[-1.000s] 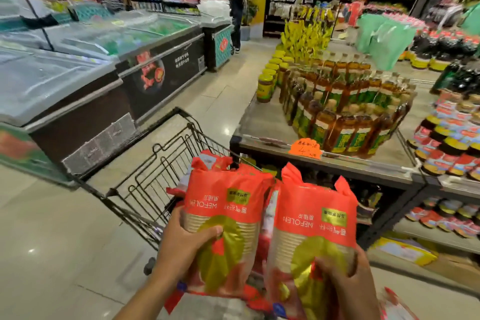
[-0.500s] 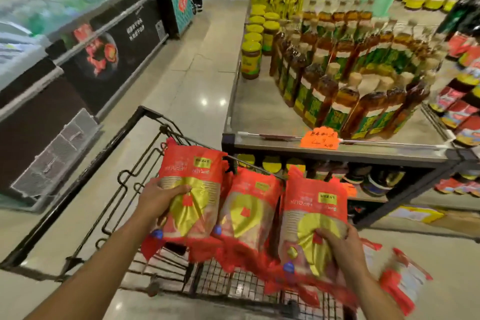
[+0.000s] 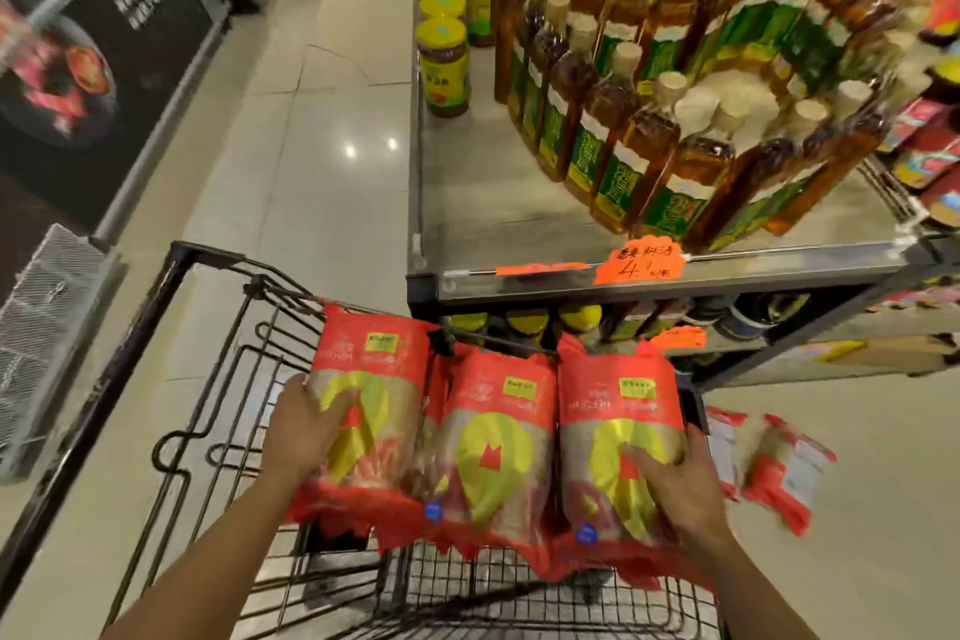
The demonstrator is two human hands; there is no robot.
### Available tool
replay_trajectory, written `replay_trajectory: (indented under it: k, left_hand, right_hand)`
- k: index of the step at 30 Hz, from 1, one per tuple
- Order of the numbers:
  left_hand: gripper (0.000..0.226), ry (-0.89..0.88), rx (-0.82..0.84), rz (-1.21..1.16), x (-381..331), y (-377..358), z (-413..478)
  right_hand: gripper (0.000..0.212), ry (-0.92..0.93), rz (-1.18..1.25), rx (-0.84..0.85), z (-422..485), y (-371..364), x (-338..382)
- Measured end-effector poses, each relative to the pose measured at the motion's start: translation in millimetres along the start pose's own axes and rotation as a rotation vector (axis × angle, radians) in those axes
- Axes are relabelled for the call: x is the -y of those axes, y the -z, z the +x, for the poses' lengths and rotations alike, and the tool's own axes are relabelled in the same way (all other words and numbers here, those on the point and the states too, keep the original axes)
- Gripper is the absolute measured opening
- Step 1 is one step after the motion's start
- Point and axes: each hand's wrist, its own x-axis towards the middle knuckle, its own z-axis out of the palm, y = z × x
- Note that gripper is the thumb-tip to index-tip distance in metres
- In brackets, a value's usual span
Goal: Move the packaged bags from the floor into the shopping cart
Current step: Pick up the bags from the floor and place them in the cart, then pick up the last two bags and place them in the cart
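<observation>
Three red-and-gold packaged bags stand side by side inside the black wire shopping cart [image 3: 171,379]. My left hand [image 3: 304,426] grips the left bag [image 3: 371,369] by its left edge. My right hand [image 3: 675,478] grips the right bag [image 3: 618,400] low on its front. The middle bag [image 3: 493,426] stands between them, touched by neither hand. More red bags [image 3: 774,463] lie on the floor to the right of the cart.
A metal display shelf [image 3: 493,203] with oil bottles [image 3: 649,146] and yellow-lidded jars [image 3: 444,62] stands right behind the cart's far right corner. An orange price tag [image 3: 641,263] hangs on its edge. A dark freezer cabinet [image 3: 78,94] lines the left. Tiled aisle floor [image 3: 322,120] runs ahead.
Both hands have lowered their bags into the cart, standing them beside the middle bag. The view has tilted further down and closer to the cart.
</observation>
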Motion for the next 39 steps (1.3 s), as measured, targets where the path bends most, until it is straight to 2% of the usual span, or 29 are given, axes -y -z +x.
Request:
replay_trajectory:
  k: [2,3,5,8,10,14,16,20,28,36,39]
  left_hand:
    - [0.058,-0.106,-0.006,0.092,-6,8,-6]
    - [0.054,-0.158,-0.010,0.154,-10,12,-11]
    - [0.049,-0.276,-0.048,0.250,-17,20,-19]
    - [0.061,-0.468,-0.050,0.332,-27,31,-40]
    - [0.067,-0.657,-0.049,0.383,-38,35,-63]
    - [0.064,-1.161,-0.062,0.462,-69,40,-145]
    - [0.062,-1.383,-0.036,0.459,-78,40,-199]
    - [0.067,-1.621,0.069,0.450,-89,25,-295]
    - [0.071,-1.782,0.185,0.546,-118,-38,-444]
    - [0.075,-1.861,0.191,0.618,-133,-180,-582]
    - [0.076,-1.840,0.236,0.667,-140,-238,-633]
  right_hand:
    - [0.091,0.014,-0.106,-0.060,-1,-4,-13]
    - [0.097,0.036,-0.156,-0.082,1,-6,-22]
    - [0.095,0.092,-0.229,-0.148,-22,-5,-5]
    - [0.091,0.180,-0.252,-0.242,-73,2,31]
    - [0.087,0.269,-0.309,-0.269,-111,7,47]
    - [0.076,0.479,-0.552,-0.411,-211,22,60]
    - [0.074,0.510,-0.636,-0.477,-266,34,56]
    - [0.070,0.474,-0.730,-0.617,-342,69,24]
    - [0.067,0.263,-0.692,-0.841,-406,163,-77]
    - [0.072,0.114,-0.666,-0.833,-407,289,-218]
    - [0.072,0.091,-0.702,-0.795,-399,342,-268]
